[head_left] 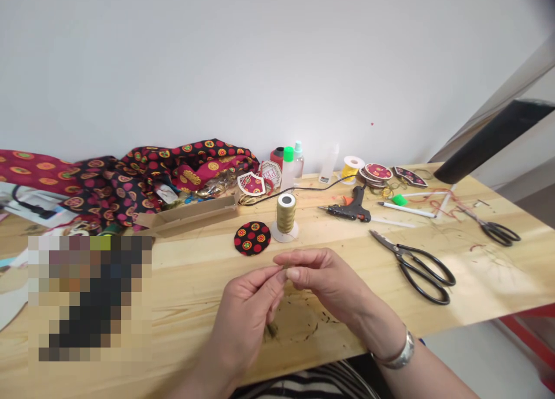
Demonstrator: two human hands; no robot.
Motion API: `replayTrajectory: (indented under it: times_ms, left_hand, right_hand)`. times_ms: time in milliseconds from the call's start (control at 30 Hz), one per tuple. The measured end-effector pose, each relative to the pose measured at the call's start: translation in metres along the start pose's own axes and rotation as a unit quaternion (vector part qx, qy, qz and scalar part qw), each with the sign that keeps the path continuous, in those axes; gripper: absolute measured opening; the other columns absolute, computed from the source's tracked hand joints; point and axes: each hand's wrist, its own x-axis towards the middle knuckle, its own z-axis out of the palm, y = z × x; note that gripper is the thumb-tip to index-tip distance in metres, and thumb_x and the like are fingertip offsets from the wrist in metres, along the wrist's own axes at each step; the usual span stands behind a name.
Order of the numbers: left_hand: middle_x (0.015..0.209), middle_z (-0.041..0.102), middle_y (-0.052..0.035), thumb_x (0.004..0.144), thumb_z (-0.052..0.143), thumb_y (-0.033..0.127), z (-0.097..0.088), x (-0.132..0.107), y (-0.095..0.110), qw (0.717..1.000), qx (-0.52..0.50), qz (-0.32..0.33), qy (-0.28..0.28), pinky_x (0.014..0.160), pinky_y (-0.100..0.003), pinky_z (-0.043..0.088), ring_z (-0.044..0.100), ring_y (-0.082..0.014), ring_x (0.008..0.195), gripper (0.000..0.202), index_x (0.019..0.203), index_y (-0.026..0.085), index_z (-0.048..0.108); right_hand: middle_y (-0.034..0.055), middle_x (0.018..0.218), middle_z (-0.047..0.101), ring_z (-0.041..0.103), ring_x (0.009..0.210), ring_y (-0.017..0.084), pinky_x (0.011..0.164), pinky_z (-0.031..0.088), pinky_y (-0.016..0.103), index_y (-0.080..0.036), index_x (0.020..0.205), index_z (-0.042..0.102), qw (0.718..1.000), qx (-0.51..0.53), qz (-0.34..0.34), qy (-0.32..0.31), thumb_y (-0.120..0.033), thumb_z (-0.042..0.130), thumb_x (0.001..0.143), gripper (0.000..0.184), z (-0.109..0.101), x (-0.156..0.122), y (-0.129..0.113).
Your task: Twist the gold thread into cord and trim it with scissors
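My left hand [249, 312] and my right hand [327, 280] meet over the front of the table, fingertips pinched together. Between them shows a bit of olive-gold thread [286, 266], mostly hidden by the fingers. A dark olive tuft of thread ends [272, 329] pokes out below my left hand. Just beyond the fingers stands a spool of olive-gold thread [286, 217] on its white base. Left of the spool lies a round black fabric piece [252, 239] with red and yellow patterns. A metal bracelet [401, 353] circles my right wrist.
Large black-handled scissors [422, 269] lie right of my hands, smaller scissors [500, 233] farther right. A glue gun [351, 207] trails its cord behind. Patterned fabric [113, 185], a cardboard box [191, 214], bottles [288, 167] and a yellow spool [350, 170] line the wall.
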Motion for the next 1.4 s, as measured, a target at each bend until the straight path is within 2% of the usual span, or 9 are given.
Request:
replayTrajectory:
  times_ms: [133,267,367,533,800,1000,1233,1333,1400]
  left_hand:
    - [0.047,0.035,0.0067,0.078,0.064,0.036,-0.003,-0.001,-0.001,0.999,0.044,0.001,-0.018,0.041,-0.02,0.021,0.027,-0.0065,0.044,0.023,0.081,0.016,0.074]
    - [0.048,0.037,0.0061,0.078,0.064,0.034,-0.003,-0.004,0.001,0.998,0.056,0.007,-0.03,0.043,-0.02,0.023,0.03,-0.0067,0.046,0.021,0.082,0.015,0.073]
    - [0.049,0.041,0.005,0.077,0.065,0.033,-0.001,-0.005,0.003,0.999,-0.029,-0.006,-0.021,0.043,-0.019,0.023,0.03,-0.0064,0.047,0.021,0.083,0.014,0.073]
    - [0.051,0.044,0.0041,0.078,0.066,0.033,0.001,-0.006,0.004,0.984,-0.16,-0.073,-0.007,0.041,-0.016,0.017,0.027,-0.0052,0.046,0.023,0.087,0.013,0.071]
    - [0.051,0.041,0.0057,0.072,0.072,0.031,0.001,-0.005,0.003,0.981,-0.171,-0.086,-0.031,0.041,-0.017,0.017,0.024,-0.0043,0.046,0.019,0.072,0.013,0.068]
    - [0.049,0.041,0.0059,0.07,0.074,0.033,-0.001,-0.002,0.0,0.984,-0.152,-0.091,-0.033,0.04,-0.018,0.016,0.024,-0.0042,0.044,0.021,0.075,0.014,0.069]
    - [0.049,0.047,0.0037,0.071,0.073,0.033,0.0,-0.003,0.004,0.992,-0.113,-0.045,-0.014,0.041,-0.017,0.02,0.029,-0.005,0.045,0.019,0.069,0.014,0.071]
    - [0.056,0.055,0.0009,0.073,0.071,0.032,-0.004,-0.003,0.006,0.996,-0.084,0.0,0.01,0.046,-0.018,0.031,0.039,-0.0074,0.051,0.016,0.071,0.016,0.073]
    - [0.072,0.063,-0.0019,0.075,0.069,0.03,-0.007,-0.002,0.007,0.997,-0.056,0.039,0.027,0.062,-0.019,0.041,0.051,-0.0106,0.067,0.013,0.078,0.019,0.075]
  right_hand:
    - [-0.0026,0.062,0.063,0.048,0.057,0.008,0.061,0.036,0.024,-0.017,0.068,0.074,1.0,-0.006,-0.014,0.011,-0.022,0.078,0.061,0.01,0.002,0.0,-0.003]
    - [-0.0041,0.056,0.059,0.047,0.056,0.008,0.061,0.036,0.024,-0.014,0.058,0.067,0.999,-0.02,-0.036,0.034,-0.021,0.077,0.061,0.012,0.005,0.001,-0.007]
    - [-0.0037,0.055,0.06,0.047,0.055,0.008,0.062,0.036,0.025,-0.014,0.057,0.064,0.997,-0.039,-0.044,0.044,-0.025,0.076,0.063,0.017,0.008,0.002,-0.009]
    - [-0.0012,0.06,0.064,0.052,0.06,0.01,0.067,0.039,0.026,-0.015,0.057,0.061,0.994,-0.069,-0.059,0.057,-0.028,0.073,0.066,0.02,0.01,0.004,-0.011]
    - [-0.0024,0.056,0.058,0.05,0.056,0.01,0.062,0.039,0.026,-0.016,0.057,0.058,0.991,-0.101,-0.072,0.049,-0.029,0.071,0.068,0.021,0.015,0.008,-0.015]
    - [-0.0032,0.053,0.054,0.047,0.054,0.01,0.058,0.037,0.025,-0.016,0.056,0.058,0.99,-0.115,-0.075,0.04,-0.03,0.072,0.067,0.023,0.019,0.01,-0.017]
    - [-0.0033,0.055,0.053,0.047,0.056,0.01,0.059,0.039,0.025,-0.016,0.058,0.061,0.989,-0.115,-0.091,0.019,-0.031,0.073,0.068,0.022,0.022,0.009,-0.019]
    - [-0.0003,0.068,0.062,0.051,0.063,0.012,0.065,0.042,0.027,-0.017,0.075,0.07,0.982,-0.135,-0.123,0.04,-0.038,0.068,0.074,0.021,0.02,0.008,-0.019]
    - [0.0032,0.081,0.067,0.055,0.071,0.014,0.071,0.043,0.03,-0.019,0.09,0.072,0.978,-0.138,-0.134,0.076,-0.042,0.063,0.078,0.028,0.017,0.009,-0.015]
